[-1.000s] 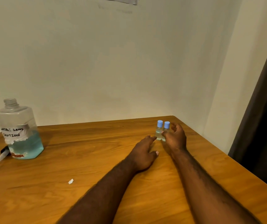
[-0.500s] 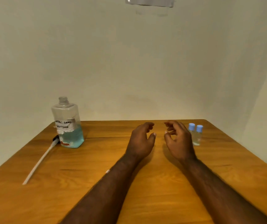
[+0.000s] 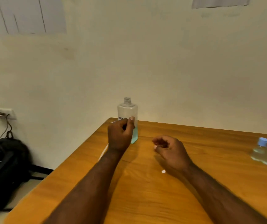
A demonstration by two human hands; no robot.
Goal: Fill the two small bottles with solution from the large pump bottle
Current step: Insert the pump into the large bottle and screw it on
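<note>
The light is dim and warm, a soft yellowish wash spread evenly over the wall (image 3: 161, 62) and the table (image 3: 145, 199). Only a faint, soft-edged shadow lies on the wood under my right hand (image 3: 170, 151), which is slightly blurred. The two small bottles (image 3: 265, 151) near the frame's edge look soft and stretched by the wide lens. The bag (image 3: 5, 167) at the left sinks into darkness.

Plain home room: wooden table (image 3: 145, 199), backpack (image 3: 5, 167), wall socket (image 3: 0, 110).
</note>
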